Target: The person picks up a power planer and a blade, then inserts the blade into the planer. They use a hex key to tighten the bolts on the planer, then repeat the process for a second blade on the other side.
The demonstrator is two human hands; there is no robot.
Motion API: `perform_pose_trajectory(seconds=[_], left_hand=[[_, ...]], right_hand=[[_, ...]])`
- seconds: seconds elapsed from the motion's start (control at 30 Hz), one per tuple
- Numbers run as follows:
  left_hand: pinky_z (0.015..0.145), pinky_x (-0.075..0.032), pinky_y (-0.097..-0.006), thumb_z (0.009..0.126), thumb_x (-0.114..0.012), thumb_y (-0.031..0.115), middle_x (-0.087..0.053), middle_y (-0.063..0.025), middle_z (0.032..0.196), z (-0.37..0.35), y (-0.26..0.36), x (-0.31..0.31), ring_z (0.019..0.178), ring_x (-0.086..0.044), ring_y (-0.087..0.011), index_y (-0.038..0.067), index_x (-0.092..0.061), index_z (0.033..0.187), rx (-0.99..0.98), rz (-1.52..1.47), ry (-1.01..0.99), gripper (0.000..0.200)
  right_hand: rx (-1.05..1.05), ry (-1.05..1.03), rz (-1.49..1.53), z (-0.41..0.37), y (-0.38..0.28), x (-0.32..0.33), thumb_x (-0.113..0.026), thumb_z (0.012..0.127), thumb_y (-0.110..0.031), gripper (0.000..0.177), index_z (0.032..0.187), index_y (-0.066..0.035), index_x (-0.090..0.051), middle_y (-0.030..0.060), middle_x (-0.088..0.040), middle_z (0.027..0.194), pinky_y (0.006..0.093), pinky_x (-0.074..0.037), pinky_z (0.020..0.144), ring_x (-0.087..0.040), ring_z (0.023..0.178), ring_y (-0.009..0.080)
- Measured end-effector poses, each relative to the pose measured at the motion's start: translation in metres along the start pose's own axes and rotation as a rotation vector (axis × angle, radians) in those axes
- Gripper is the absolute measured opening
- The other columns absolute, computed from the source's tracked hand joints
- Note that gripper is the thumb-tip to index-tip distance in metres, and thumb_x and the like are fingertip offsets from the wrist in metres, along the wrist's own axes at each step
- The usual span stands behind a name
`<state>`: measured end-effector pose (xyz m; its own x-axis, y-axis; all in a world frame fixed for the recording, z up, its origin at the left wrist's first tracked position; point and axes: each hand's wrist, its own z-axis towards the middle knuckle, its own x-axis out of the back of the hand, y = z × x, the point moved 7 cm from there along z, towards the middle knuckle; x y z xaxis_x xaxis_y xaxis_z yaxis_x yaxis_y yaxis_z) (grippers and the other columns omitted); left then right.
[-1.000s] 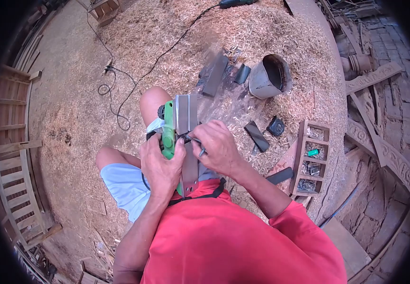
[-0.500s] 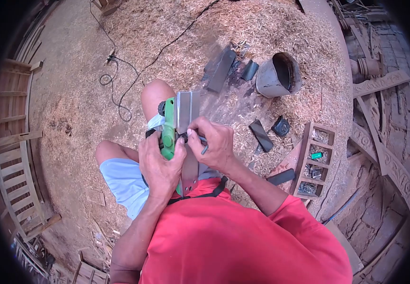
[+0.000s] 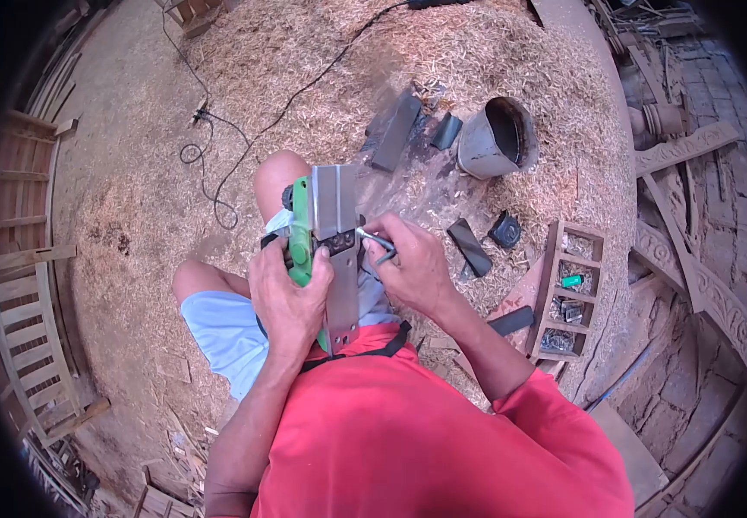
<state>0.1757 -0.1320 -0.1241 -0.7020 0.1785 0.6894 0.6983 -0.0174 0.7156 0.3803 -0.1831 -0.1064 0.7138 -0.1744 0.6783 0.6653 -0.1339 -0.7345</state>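
Note:
An electric hand planer (image 3: 334, 203) with a green body lies across my lap, its flat metal sole facing up. My left hand (image 3: 287, 289) is closed around its green side, thumb beside the dark cutter drum (image 3: 339, 243). In my right hand (image 3: 416, 269) is a small grey metal tool with a bent end, perhaps a wrench (image 3: 384, 245), pinched between the fingers. Its tip is at the right edge of the planer, near the drum. Whether the tip touches a bolt is too small to tell.
A wooden compartment box (image 3: 539, 315) holds small metal parts and a green piece (image 3: 572, 281). Nearby lie a dark flat block (image 3: 470, 248), a black tape measure (image 3: 504, 230) and a grey bucket (image 3: 481, 148). A black cord (image 3: 291, 102) crosses the shavings-covered ground.
My right hand has moved right, from over the drum to the planer's edge, with the small tool still in it. The drum now shows more. My left hand keeps its hold.

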Motion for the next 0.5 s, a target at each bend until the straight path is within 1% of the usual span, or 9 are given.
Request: perform_pose_trajectory(seconds=[0.1,0.2,0.3,0.4,0.47,0.5], left_hand=[[0.098,-0.050,-0.0510,0.091,-0.082,0.037,-0.069,-0.0234,0.108,0.000,0.001,0.000,0.109,-0.064,-0.0409,-0.005,-0.068,0.123,-0.009,-0.012,0.002,0.055],[0.096,-0.050,-0.0494,0.093,-0.080,0.039,-0.070,-0.0225,0.107,0.001,0.004,0.002,0.105,-0.064,-0.0396,-0.004,-0.069,0.122,-0.024,0.021,0.007,0.053],[0.095,-0.050,-0.0494,0.093,-0.080,0.038,-0.070,-0.0226,0.107,0.001,0.004,0.000,0.105,-0.064,-0.0395,-0.004,-0.069,0.121,-0.029,0.015,0.021,0.052],[0.097,-0.050,-0.0502,0.092,-0.081,0.036,-0.069,-0.0232,0.109,0.003,0.004,-0.001,0.108,-0.064,-0.0402,-0.004,-0.068,0.122,-0.024,0.016,0.020,0.052],[0.100,-0.050,-0.0519,0.090,-0.083,0.034,-0.068,-0.0242,0.112,0.004,0.004,-0.001,0.112,-0.063,-0.0419,-0.004,-0.067,0.124,0.008,0.009,-0.007,0.053],[0.099,-0.050,-0.0517,0.089,-0.083,0.033,-0.068,-0.0241,0.112,0.004,0.004,-0.001,0.112,-0.063,-0.0419,-0.004,-0.067,0.124,0.007,0.013,-0.004,0.053]], right_hand=[[-0.022,-0.042,0.084,-0.004,0.010,-0.009,-0.073,0.096,-0.012,0.018,0.111,-0.004,-0.069,0.0195,-0.076,0.099,0.0481,-0.059,0.079,-0.075,0.090,0.0407],[0.067,-0.004,0.006,-0.003,0.008,-0.013,-0.070,0.093,-0.009,0.017,0.110,-0.007,-0.068,0.0159,-0.075,0.097,0.0514,-0.057,0.090,-0.074,0.092,0.0374],[0.308,-0.019,-0.135,0.002,-0.004,-0.011,-0.071,0.089,-0.007,0.019,0.107,-0.008,-0.067,0.0131,-0.071,0.093,0.0535,-0.054,0.102,-0.072,0.094,0.0347],[0.434,-0.063,-0.255,0.005,-0.011,-0.012,-0.072,0.086,-0.007,0.020,0.104,-0.010,-0.065,0.0103,-0.065,0.089,0.0552,-0.050,0.110,-0.068,0.092,0.0324],[0.516,-0.086,-0.306,0.008,-0.015,-0.011,-0.072,0.085,-0.009,0.020,0.103,-0.011,-0.065,0.0093,-0.063,0.088,0.0547,-0.049,0.111,-0.066,0.093,0.0315],[0.555,-0.097,-0.329,0.008,-0.017,-0.011,-0.072,0.085,-0.009,0.020,0.103,-0.011,-0.065,0.0088,-0.062,0.088,0.0544,-0.049,0.112,-0.065,0.093,0.0310]])
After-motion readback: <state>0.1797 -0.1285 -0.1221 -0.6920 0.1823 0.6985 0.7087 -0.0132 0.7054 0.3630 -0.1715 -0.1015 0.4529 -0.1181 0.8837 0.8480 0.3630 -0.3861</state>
